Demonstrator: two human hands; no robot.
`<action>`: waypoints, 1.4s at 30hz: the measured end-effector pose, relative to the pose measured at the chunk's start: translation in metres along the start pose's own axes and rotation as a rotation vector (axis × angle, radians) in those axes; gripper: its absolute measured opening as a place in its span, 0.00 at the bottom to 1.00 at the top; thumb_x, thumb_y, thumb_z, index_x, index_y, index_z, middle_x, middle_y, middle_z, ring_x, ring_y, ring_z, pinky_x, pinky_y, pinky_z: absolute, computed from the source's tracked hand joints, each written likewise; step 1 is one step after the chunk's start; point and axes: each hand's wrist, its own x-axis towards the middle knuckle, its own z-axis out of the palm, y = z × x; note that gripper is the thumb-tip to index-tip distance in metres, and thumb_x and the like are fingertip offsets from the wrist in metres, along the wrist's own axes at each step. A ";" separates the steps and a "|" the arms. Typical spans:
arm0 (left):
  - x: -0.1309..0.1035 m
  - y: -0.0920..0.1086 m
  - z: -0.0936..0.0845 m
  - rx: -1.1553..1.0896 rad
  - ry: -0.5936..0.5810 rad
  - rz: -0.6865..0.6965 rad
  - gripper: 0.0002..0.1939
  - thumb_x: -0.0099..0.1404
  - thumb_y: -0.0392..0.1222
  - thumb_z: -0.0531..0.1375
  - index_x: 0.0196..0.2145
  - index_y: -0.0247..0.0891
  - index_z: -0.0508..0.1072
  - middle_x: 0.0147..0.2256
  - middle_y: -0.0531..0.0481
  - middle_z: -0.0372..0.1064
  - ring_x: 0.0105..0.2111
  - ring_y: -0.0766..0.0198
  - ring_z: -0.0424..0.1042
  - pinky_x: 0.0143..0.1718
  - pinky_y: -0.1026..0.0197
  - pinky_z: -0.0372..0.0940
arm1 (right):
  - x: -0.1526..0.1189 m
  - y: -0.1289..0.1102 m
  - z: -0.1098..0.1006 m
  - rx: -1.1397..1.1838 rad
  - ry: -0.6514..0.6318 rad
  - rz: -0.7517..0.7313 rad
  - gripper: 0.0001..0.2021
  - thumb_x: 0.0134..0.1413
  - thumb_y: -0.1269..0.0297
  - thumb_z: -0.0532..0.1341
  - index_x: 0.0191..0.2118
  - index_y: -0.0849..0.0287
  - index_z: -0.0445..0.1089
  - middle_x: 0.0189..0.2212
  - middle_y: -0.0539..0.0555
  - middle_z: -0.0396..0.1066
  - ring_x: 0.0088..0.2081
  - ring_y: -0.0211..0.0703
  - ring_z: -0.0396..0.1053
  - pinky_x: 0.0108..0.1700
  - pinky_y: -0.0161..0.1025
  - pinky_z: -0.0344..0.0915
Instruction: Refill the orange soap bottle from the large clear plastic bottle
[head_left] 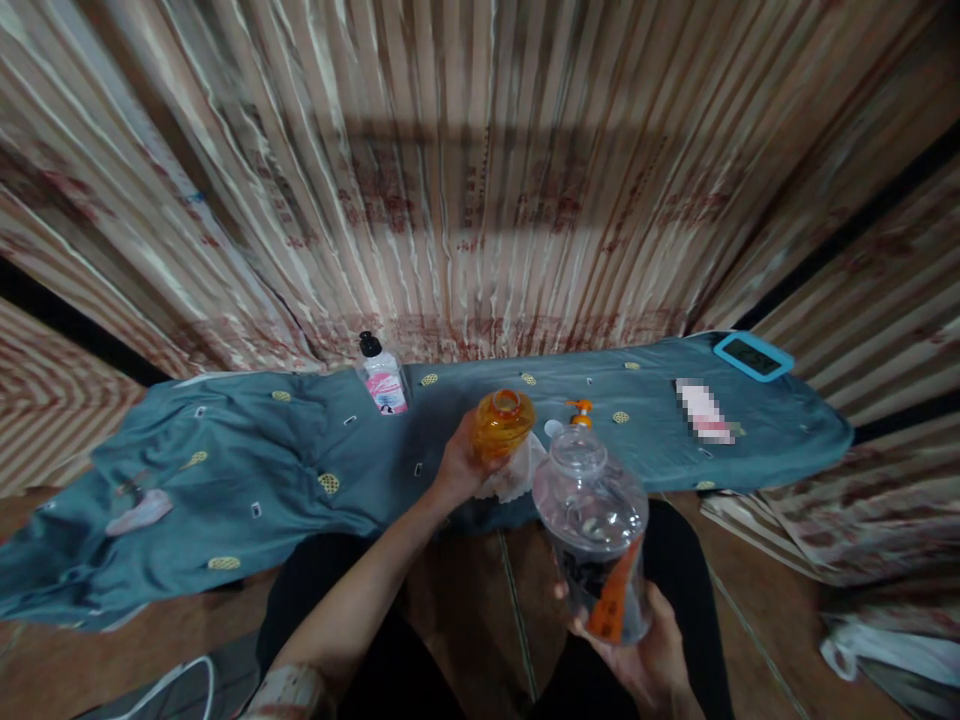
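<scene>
My left hand (459, 462) is wrapped round a small amber bottle (504, 425) with an uncapped neck. It stands over the near edge of the cloth-covered table, with a white tissue (521, 470) just beside it. In my right hand (637, 640) is a large clear plastic bottle (592, 510) with a black and orange label, held by its lower part above my lap. Its mouth is uncovered and it looks see-through. Behind the clear bottle, an orange pump head (580, 411) and a small white round cap (553, 428) lie on the cloth.
A pink-labelled bottle with a black top (385, 378) stands at the back left. Rightward lie a pixelated pink-and-white thing (703, 410) and a blue-framed digital clock (753, 356). A pale pink item (140, 511) rests far left on the green cloth (300, 450). Striped curtains (480, 200) hang behind.
</scene>
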 end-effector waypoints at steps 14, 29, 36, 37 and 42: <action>-0.003 0.004 -0.001 0.219 -0.030 0.006 0.37 0.53 0.42 0.73 0.59 0.39 0.68 0.57 0.40 0.72 0.58 0.47 0.71 0.63 0.43 0.65 | 0.004 -0.009 0.032 -0.096 0.233 -0.157 0.23 0.37 0.43 0.77 0.39 0.50 0.83 0.40 0.59 0.81 0.36 0.60 0.80 0.31 0.45 0.76; -0.007 0.006 0.002 0.198 -0.059 -0.018 0.39 0.54 0.40 0.72 0.62 0.41 0.66 0.59 0.41 0.71 0.60 0.48 0.71 0.65 0.42 0.63 | -0.020 -0.023 0.033 -0.193 0.338 -0.180 0.25 0.35 0.42 0.77 0.41 0.46 0.82 0.41 0.57 0.81 0.38 0.55 0.80 0.36 0.44 0.78; -0.008 0.005 0.003 0.242 -0.081 -0.049 0.40 0.54 0.42 0.73 0.62 0.42 0.65 0.60 0.43 0.72 0.60 0.46 0.71 0.65 0.42 0.64 | -0.044 -0.033 0.049 -0.226 0.441 -0.185 0.27 0.30 0.40 0.78 0.39 0.46 0.82 0.40 0.56 0.81 0.39 0.55 0.80 0.36 0.42 0.78; -0.008 0.005 0.003 0.250 -0.083 -0.043 0.39 0.54 0.42 0.73 0.62 0.42 0.66 0.60 0.43 0.72 0.60 0.47 0.71 0.65 0.43 0.64 | -0.046 -0.034 0.050 -0.219 0.456 -0.182 0.27 0.29 0.40 0.78 0.39 0.47 0.82 0.40 0.56 0.81 0.39 0.54 0.80 0.36 0.42 0.79; -0.008 0.003 0.004 0.240 -0.100 -0.027 0.39 0.55 0.43 0.72 0.62 0.41 0.65 0.60 0.43 0.72 0.61 0.47 0.71 0.66 0.44 0.64 | -0.052 -0.035 0.052 -0.201 0.501 -0.172 0.28 0.24 0.42 0.79 0.37 0.49 0.82 0.40 0.57 0.81 0.38 0.56 0.80 0.36 0.43 0.79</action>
